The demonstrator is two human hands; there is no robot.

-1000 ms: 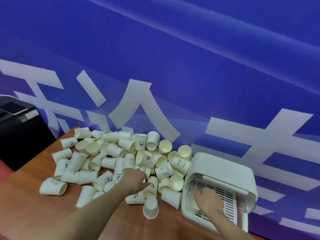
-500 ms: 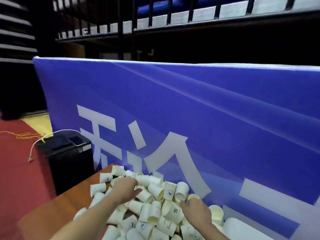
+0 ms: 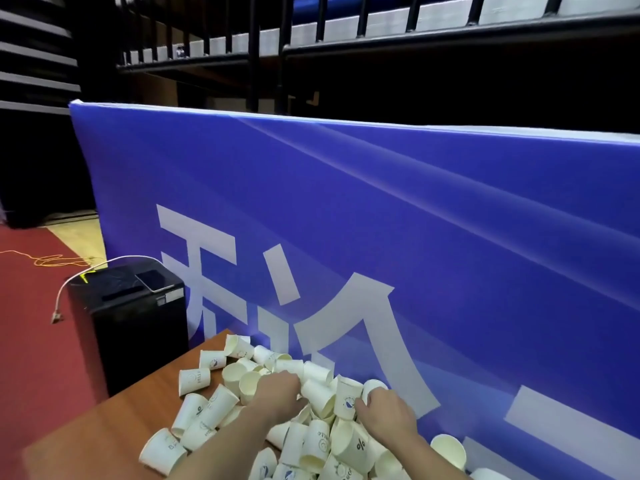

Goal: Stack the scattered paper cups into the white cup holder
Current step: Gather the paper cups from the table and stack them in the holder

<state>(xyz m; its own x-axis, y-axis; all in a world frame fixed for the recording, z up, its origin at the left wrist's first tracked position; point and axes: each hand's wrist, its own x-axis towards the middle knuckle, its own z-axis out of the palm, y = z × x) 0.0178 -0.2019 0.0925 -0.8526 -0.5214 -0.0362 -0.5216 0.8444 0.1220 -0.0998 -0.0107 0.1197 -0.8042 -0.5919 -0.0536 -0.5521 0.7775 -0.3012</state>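
Paper cups [image 3: 313, 441] lie heaped on the worktop [image 3: 104, 434]. The right hand [image 3: 386, 412] grips an upright cup [image 3: 347, 398]; the left hand [image 3: 277, 396] rests curled just beside it, grip indeterminate. Holder out of view.

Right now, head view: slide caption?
Both hands, left and right, reach into a pile of paper cups on a wooden table.

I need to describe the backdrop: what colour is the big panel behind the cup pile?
Blue panel with large white characters, clearest in the head view.
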